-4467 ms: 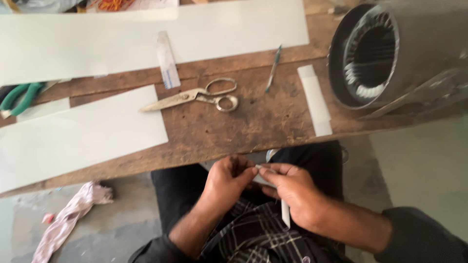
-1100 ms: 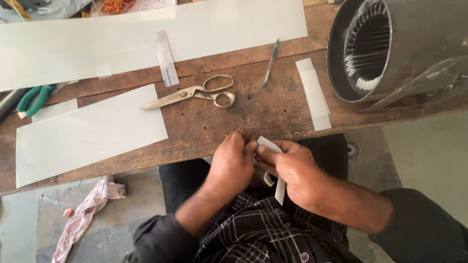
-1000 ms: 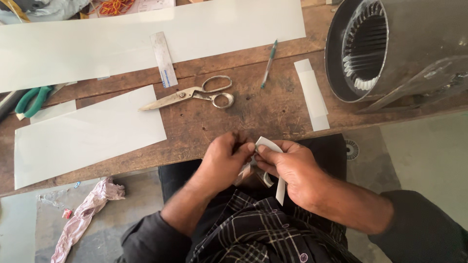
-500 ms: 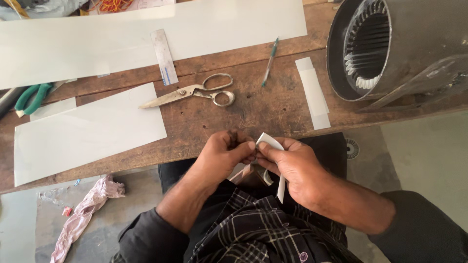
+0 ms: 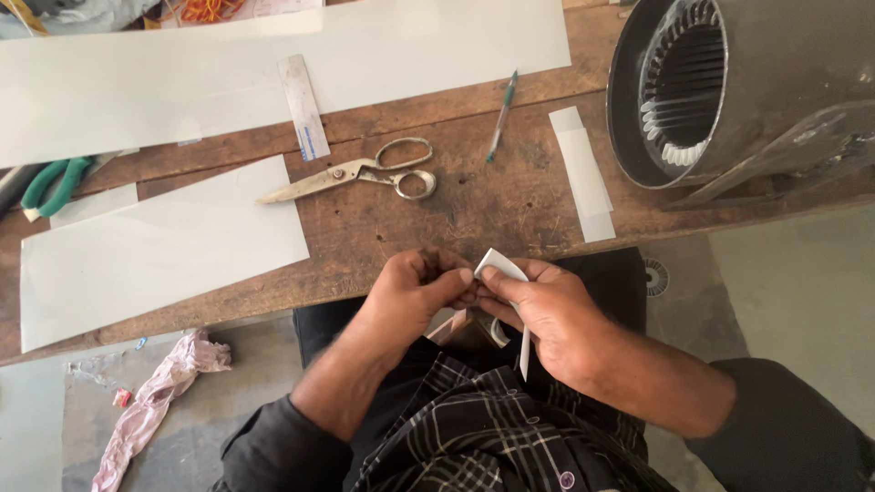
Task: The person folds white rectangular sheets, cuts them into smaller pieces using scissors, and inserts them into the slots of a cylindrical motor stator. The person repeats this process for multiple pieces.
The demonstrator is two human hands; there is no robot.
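1. Desk (image 5: 474,205): wooden, carrying the motor stator (image 5: 729,91) at 1 o'clock and scissors (image 5: 351,173) at 11 o'clock.
2. Left hand (image 5: 415,292) and right hand (image 5: 538,310): both pinched on the strip.
3. Folded white strip (image 5: 499,266): held at centre, above the lap; the crease is best pressed evenly, edges kept aligned.

Workbench (image 5: 474,205): bare wood, rough, scratched and stained, matt. Large sheets (image 5: 164,246) and the narrow strips (image 5: 583,173): smooth pale paper-like sheet, faint sheen. Folded strip (image 5: 501,267) pinched between left hand (image 5: 415,292) and right hand (image 5: 542,314): same smooth white stock. Scissors (image 5: 355,173): bare metal, dull, worn. Ruler (image 5: 303,105): brushed metal, satin. Stator housing (image 5: 738,82): grey metal, matt outside, slotted inner laminations shinier. Pliers (image 5: 55,182): green plastic grips, smooth. Rag (image 5: 150,401) on the floor: crumpled pinkish cloth. Shirt (image 5: 474,437): woven plaid cloth.
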